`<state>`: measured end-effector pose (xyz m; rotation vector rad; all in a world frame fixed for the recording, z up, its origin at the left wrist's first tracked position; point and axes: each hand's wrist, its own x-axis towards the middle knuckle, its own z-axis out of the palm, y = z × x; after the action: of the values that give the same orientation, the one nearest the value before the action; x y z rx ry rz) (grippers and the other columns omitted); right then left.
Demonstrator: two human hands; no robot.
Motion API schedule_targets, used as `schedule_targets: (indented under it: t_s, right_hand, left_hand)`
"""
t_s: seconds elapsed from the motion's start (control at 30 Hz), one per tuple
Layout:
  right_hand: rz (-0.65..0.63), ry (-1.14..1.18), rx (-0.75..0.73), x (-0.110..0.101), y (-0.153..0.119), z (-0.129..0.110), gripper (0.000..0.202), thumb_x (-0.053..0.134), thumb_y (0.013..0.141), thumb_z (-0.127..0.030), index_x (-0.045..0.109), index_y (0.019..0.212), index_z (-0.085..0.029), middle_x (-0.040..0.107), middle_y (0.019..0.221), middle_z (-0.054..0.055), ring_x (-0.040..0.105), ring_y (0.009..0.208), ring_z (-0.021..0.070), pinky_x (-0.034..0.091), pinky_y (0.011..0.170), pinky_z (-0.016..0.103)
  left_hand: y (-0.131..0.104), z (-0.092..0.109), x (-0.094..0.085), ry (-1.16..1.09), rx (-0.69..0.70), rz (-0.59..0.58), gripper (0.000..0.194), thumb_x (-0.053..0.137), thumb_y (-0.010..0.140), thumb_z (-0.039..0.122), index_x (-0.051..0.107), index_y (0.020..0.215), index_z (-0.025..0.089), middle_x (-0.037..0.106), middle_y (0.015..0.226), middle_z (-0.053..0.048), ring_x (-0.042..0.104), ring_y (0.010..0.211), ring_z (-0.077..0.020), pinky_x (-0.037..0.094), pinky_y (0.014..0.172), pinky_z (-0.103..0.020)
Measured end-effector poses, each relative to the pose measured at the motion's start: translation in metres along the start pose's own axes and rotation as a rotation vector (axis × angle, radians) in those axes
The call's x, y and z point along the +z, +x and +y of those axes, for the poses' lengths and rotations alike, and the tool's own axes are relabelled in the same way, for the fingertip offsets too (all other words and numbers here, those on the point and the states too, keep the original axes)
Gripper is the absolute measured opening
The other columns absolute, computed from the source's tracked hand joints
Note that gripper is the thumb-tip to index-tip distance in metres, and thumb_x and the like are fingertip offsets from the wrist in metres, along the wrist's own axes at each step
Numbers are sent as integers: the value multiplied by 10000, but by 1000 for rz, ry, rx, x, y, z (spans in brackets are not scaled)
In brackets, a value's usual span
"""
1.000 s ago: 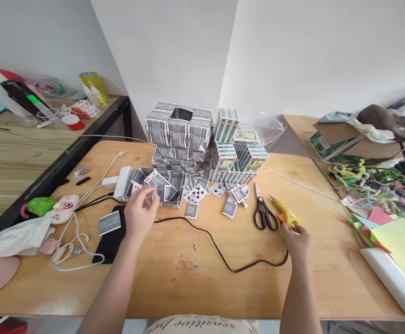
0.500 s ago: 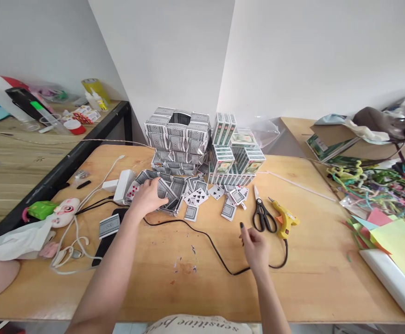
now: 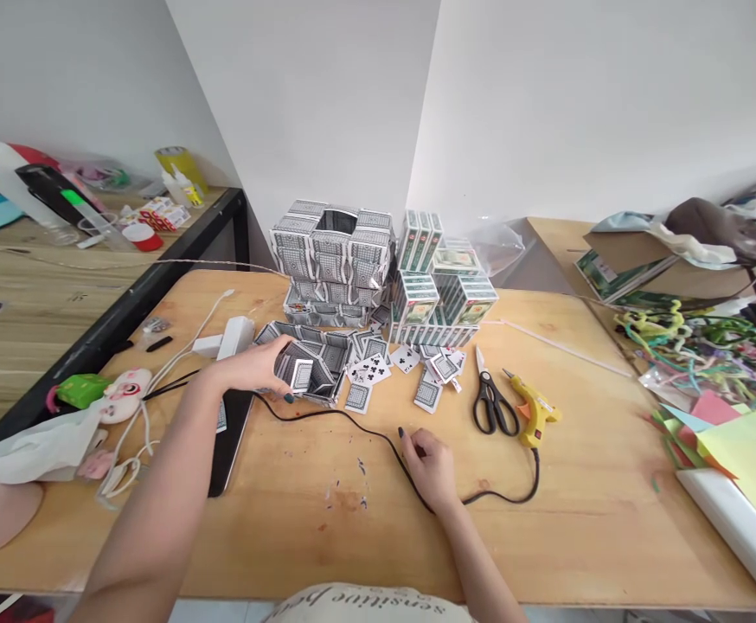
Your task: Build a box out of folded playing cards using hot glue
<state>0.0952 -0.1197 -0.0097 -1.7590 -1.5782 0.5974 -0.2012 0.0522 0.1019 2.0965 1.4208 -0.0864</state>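
The left forearm slants in over the desk's (image 3: 378, 562) near edge, left of its middle, and the left hand (image 3: 252, 368) bends rightward at the wrist, palm down. Its thumb and fingers are parted in an arch over the left end of an open card box (image 3: 335, 356); whether they grip it, I cannot tell. That box lies left of the desk's centre, its walls pieced from stiff, glossy cards with a grey lattice print.

The right forearm leans inward from the near edge. The right hand (image 3: 431, 467), its fingers curled loosely into the palm and its thumb pointing to the far edge, is over the thin black cord (image 3: 326, 413).

Toward the far edge rise 2 structures: a blocky, ridged card tower (image 3: 329, 260) with a square opening on top, and stacked green-and-white packs (image 3: 433, 333), crisp-edged. Nearer the right edge lie black-handled scissors (image 3: 495, 405) and a smooth yellow glue gun (image 3: 536, 415).
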Motion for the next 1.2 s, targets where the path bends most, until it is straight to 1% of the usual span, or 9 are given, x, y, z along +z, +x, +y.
schedule_targets:
  t_s: [0.13,0.37,0.53,0.63,0.77,0.83,0.9,1.07,1.2]
  right_hand:
    - [-2,-31,-23,0,0,-2,405,378,864,-376,301,507,-201,384,513,-28,364,478,97,287,505,227]
    - [27,-35,-38,2,1,2,408,390,857,-379,308,501,-196,392,499,-27,361,468,93,284,500,225]
    - [6,20,-2,4,1,4,407,431,840,-382,337,495,-187,405,508,-24,358,475,90,280,500,231]
    - [7,149,105,-1,1,-1,423,479,814,-408,367,474,-183,388,484,-26,349,470,91,289,488,235]
    - [-133,682,227,-17,3,-25,257,551,770,-448,583,804,-195,564,706,23,499,603,135,405,513,243]
    - [-253,981,184,-22,4,-42,463,618,722,-443,491,1127,-258,579,1021,72,557,846,197,483,613,298]
    - [-315,1164,191,-23,5,-56,627,669,692,-400,367,1235,-316,548,1133,73,559,930,217,504,661,340]
    - [-118,1302,450,-10,10,-63,472,674,703,-316,449,1114,-262,635,935,35,616,778,191,504,625,316]
    - [-37,1302,463,-6,13,-50,398,713,651,-270,506,990,-246,653,865,3,616,725,172,490,615,288]
  left_hand:
    - [1,-4,-7,-65,66,-20,780,632,556,264,342,1280,243,579,1146,-35,596,901,-198,453,756,-244]
    - [21,1,-9,37,-24,292,424,607,608,310,597,1022,221,660,1012,-20,599,918,-228,447,789,-263]
    - [2,12,-33,-84,-211,756,415,573,680,419,603,1038,212,665,990,-43,604,911,-255,462,800,-322]
    - [-14,24,-36,-262,-219,885,405,576,691,430,604,1029,209,664,993,-48,607,907,-251,477,799,-339]
    - [-29,57,-5,-494,-107,694,397,636,651,405,606,989,198,671,973,-45,609,901,-236,490,796,-337]
    - [-32,79,23,-603,-54,481,377,634,659,395,602,957,167,680,913,-56,623,841,-228,502,761,-343]
    - [-33,100,53,-705,12,312,354,612,687,368,585,977,167,676,916,-55,627,821,-215,505,750,-348]
    - [-30,129,103,-793,132,267,375,542,754,297,503,1113,196,624,1076,-64,591,965,-196,463,861,-338]
    - [-29,127,100,-675,180,239,394,548,757,316,497,1135,220,606,1109,-55,588,965,-186,460,864,-320]
